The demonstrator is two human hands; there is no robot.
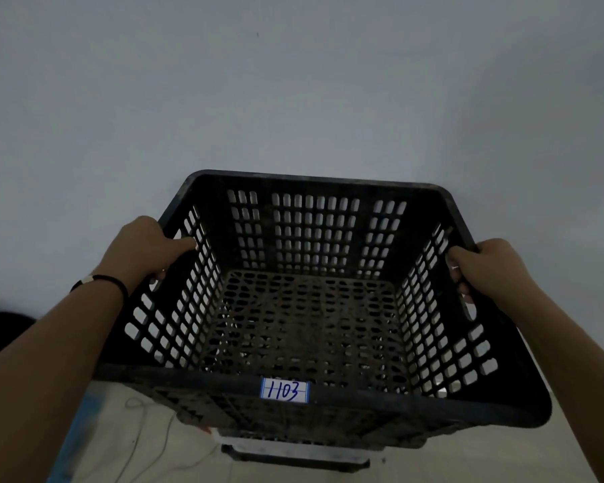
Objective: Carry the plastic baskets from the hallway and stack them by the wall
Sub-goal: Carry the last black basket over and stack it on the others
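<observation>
**Item 1103: basket held at wall**

Wall [293, 81]: plain, pale, matte. Black plastic basket [304, 308]: rectangular, perforated lattice sides and floor, rolled rim, raised close before the wall above another basket's edge [293, 461]. Left hand [147, 249] and right hand [485, 266]: fingers curled tight through the side handle slots. Label [284, 390]: white, handwritten. Risk: skewed lowering could jam the nesting.

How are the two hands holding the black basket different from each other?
The left hand has a black band with a pale piece on its wrist; the right hand has a bare wrist. The left hand's thumb lies over the rim, while the right hand's fingers poke through a side handle slot. Both grip opposite sides of the black perforated plastic basket.
</observation>
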